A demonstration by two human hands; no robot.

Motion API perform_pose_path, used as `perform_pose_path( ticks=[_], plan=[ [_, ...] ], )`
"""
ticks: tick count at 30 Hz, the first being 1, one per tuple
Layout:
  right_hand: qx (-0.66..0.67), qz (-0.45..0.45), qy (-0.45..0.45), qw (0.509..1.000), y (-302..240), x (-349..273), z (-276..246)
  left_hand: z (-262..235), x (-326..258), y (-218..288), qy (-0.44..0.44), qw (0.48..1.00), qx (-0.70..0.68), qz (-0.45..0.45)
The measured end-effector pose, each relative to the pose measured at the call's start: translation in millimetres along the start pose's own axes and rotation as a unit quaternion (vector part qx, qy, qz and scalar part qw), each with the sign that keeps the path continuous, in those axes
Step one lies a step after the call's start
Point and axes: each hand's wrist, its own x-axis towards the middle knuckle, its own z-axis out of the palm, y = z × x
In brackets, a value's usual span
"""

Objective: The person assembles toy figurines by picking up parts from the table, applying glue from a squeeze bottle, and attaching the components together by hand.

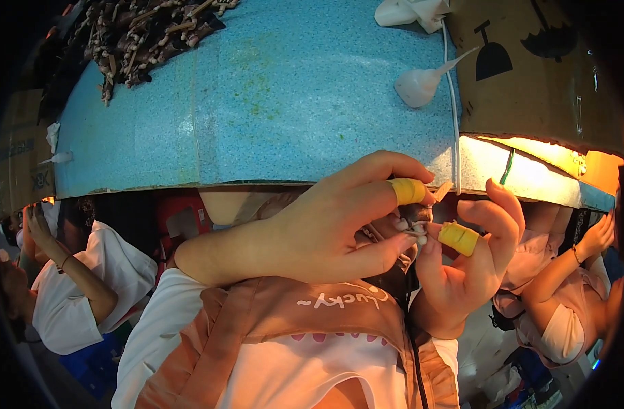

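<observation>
Head view: your left hand [312, 228] and right hand [462, 273] meet near blue speckled table edge [271, 102], both pinched together on small grey-white wired part [414, 228] between yellow-taped fingertips [407, 191]. Part looks tiny, light, likely fragile; thin wires soft. Judge best hold on body, not wires. White squeeze bottle [421, 83] far right, beside brown cardboard box [530, 68].
</observation>
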Motion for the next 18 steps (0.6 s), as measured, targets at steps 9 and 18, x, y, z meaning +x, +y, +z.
perform_pose_path(
  ticks=[9, 18],
  plan=[
    [-0.026, 0.000, 0.010, 1.000, -2, -5, 7, 3, 0, -2, 0.011, 1.000, 0.019, 0.007],
    [-0.028, 0.012, 0.027, 0.999, -7, -8, 12, 7, 1, -7, 0.040, 0.994, 0.074, 0.066]
  ],
)
